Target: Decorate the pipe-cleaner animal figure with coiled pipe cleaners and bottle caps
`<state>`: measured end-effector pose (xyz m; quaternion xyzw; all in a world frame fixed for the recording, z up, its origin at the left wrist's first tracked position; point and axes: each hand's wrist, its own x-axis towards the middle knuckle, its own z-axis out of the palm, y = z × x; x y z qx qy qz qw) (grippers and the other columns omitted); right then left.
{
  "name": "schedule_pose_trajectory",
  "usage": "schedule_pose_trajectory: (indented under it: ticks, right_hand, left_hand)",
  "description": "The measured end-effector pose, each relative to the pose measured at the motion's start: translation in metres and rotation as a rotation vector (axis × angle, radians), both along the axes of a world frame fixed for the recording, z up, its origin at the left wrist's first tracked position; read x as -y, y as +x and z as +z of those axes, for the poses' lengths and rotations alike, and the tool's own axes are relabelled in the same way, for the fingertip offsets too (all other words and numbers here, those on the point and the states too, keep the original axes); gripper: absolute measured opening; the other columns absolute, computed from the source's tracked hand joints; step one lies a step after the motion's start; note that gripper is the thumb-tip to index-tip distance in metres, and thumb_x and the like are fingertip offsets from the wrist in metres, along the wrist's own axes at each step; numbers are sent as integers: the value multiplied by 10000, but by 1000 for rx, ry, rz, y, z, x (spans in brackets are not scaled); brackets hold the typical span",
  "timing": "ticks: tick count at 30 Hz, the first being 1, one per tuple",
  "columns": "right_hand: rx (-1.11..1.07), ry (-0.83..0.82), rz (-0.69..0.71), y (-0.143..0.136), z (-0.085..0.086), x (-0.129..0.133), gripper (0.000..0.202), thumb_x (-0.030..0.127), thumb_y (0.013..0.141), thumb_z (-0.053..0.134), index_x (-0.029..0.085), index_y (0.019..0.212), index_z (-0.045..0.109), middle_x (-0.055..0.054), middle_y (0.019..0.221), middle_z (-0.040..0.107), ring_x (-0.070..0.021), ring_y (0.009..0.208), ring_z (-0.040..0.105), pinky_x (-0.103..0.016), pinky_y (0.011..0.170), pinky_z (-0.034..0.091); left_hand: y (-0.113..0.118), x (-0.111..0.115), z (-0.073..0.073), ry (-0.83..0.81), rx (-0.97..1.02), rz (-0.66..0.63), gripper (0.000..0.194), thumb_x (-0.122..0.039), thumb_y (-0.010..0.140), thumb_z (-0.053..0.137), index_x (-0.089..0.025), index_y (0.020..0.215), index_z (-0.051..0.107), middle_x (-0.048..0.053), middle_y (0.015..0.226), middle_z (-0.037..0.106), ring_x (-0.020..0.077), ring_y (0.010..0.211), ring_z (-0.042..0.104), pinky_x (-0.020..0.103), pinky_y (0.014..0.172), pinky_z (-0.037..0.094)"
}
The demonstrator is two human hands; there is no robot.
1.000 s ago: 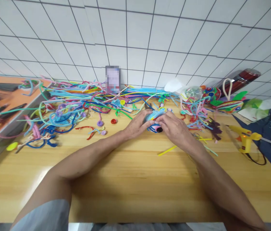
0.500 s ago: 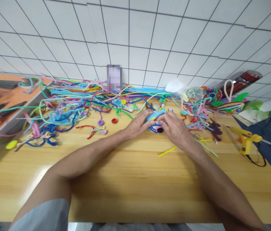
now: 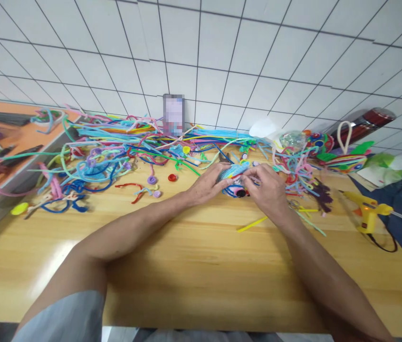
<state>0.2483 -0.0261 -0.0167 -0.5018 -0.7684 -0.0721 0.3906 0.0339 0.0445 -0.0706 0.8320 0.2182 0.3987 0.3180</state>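
Observation:
Between my hands is a small pipe cleaner craft [image 3: 235,170], mostly light blue, with pink and dark blue strands and a round black piece [image 3: 240,193] at its near side. My left hand [image 3: 206,186] is wrapped round its left side, thumb laid over the front. On the right, the fingertips of my right hand [image 3: 267,190] are pinched at a thin red strand [image 3: 237,176] on the craft. The palms and fingers cover part of it. Dark-handled pliers [image 3: 224,157] lie partly hidden just behind.
Heaped pipe cleaners [image 3: 94,166] run along the wall, with a phone [image 3: 173,114] propped among them. To the right are a yellow glue gun [image 3: 367,211], a finished colourful craft [image 3: 345,162] and a dark red flask [image 3: 368,126]. A yellow strip [image 3: 252,224] lies near my right wrist.
My right hand has drawn slightly to the right, its fingers higher and more pinched, exposing more of the craft. My left hand keeps its hold. The whole view has shifted slightly.

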Motion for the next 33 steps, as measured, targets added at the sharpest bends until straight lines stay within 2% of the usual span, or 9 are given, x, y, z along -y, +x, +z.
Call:
schedule_pose_trajectory:
  ticks: [8, 12, 17, 23, 33]
  right_hand:
    - [-7, -6, -29, -1, -2, -1, 93, 200, 957, 673, 264, 895, 648, -23, 859, 728, -219, 825, 703, -371, 789, 569]
    - [12, -11, 9, -3, 0, 1, 102, 194, 972, 666, 270, 905, 654, -22, 858, 737, -226, 856, 714, -391, 831, 575]
    - [18, -38, 16, -7, 2, 4, 110, 226, 997, 659, 268, 896, 671, -26, 858, 746, -220, 833, 704, -374, 791, 556]
    - [19, -74, 53, -3, 5, 3, 125, 203, 1012, 609, 265, 947, 696, -48, 928, 757, -237, 914, 709, -395, 845, 548]
    - [27, -47, 68, -1, 1, 2, 154, 216, 1044, 592, 270, 972, 716, -46, 934, 767, -235, 936, 724, -424, 911, 576]
  left_hand:
    - [3, 3, 3, 2, 2, 48, 445, -517, 1083, 545, -191, 1384, 572, 181, 1438, 667, 301, 1368, 634, 508, 1193, 504]
    - [7, 3, 1, -13, 22, 101, 408, -503, 1058, 587, -211, 1343, 598, 156, 1402, 700, 295, 1337, 659, 497, 1178, 514]
    - [11, 4, -2, -18, 34, 152, 342, -440, 1055, 577, -219, 1314, 616, 125, 1348, 726, 276, 1285, 679, 471, 1131, 535]
    - [13, 5, -6, -8, 42, 209, 344, -455, 1061, 555, -210, 1294, 622, 110, 1297, 736, 258, 1234, 684, 441, 1105, 545]
    - [13, 5, -5, -31, 54, 219, 330, -457, 1079, 525, -208, 1267, 633, 109, 1264, 740, 253, 1204, 687, 435, 1085, 548]
